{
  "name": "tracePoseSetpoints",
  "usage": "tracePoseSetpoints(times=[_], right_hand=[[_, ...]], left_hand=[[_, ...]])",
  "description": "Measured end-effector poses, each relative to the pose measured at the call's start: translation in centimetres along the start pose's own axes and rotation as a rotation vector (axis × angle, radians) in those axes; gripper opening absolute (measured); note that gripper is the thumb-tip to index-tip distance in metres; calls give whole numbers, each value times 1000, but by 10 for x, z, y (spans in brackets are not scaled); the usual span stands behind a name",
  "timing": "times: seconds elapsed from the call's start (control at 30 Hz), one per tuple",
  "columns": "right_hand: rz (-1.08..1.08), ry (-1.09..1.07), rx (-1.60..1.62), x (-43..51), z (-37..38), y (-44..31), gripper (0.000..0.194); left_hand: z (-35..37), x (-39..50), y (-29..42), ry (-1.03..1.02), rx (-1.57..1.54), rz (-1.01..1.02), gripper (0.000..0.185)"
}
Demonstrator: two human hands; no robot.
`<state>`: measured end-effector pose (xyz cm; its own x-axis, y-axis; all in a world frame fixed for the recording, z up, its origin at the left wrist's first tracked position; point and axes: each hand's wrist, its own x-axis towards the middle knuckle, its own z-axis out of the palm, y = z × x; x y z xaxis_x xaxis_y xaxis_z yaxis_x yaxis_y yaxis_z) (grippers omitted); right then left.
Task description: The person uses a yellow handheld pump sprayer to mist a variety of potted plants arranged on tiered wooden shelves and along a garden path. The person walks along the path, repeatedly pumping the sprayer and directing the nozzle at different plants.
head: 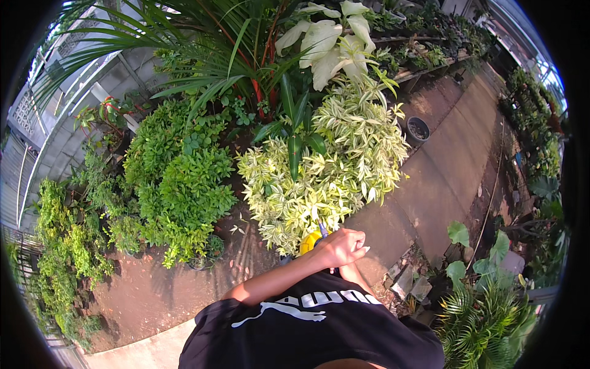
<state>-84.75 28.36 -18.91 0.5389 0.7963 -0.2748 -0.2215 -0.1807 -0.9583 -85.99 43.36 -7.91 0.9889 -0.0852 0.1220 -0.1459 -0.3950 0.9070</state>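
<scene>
My left hand [342, 246] reaches across in front of my chest, its fingers partly curled; whether it grips anything cannot be told. Beneath it my right forearm [354, 275] comes up, and the right hand is almost wholly hidden behind the left. Close against both hands is a yellow, rounded object [309, 242] beside a slim blue-purple nozzle-like part [323, 229]; it may be a sprayer, but most of it is covered. The nozzle-like part points up towards a variegated cream-and-green shrub [322, 184], whose lower leaves surround the yellow part.
Green shrubs [193, 189] grow to the left, and a red-stemmed palm [258, 92] stands behind. A black pot [418, 129] sits beside the concrete path [433, 184] on the right. Broken stone blocks [405, 281] lie near my right side. A block wall [64, 147] borders the far left.
</scene>
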Motion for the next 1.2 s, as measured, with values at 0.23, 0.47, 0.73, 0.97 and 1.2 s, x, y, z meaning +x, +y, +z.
tracePoseSetpoints(times=[0.23, 0.47, 0.73, 0.97, 1.2], right_hand=[[197, 84, -297, -12, 18, -5, 34], [27, 0, 245, -20, 16, -8, 40], [-88, 71, -39, -17, 6, -9, 24], [-75, 112, -2, -24, 12, -21, 21], [-42, 136, 143, -30, 12, -38, 21]], left_hand=[[8, -32, -35, -35, 522, -232, 21], [4, -20, -28, -4, -232, -83, 21], [1, -18, 20, 208, -341, -113, 32], [-18, -3, 57, -2, 305, 14, 21], [1, -6, 41, 232, 182, 181, 20]])
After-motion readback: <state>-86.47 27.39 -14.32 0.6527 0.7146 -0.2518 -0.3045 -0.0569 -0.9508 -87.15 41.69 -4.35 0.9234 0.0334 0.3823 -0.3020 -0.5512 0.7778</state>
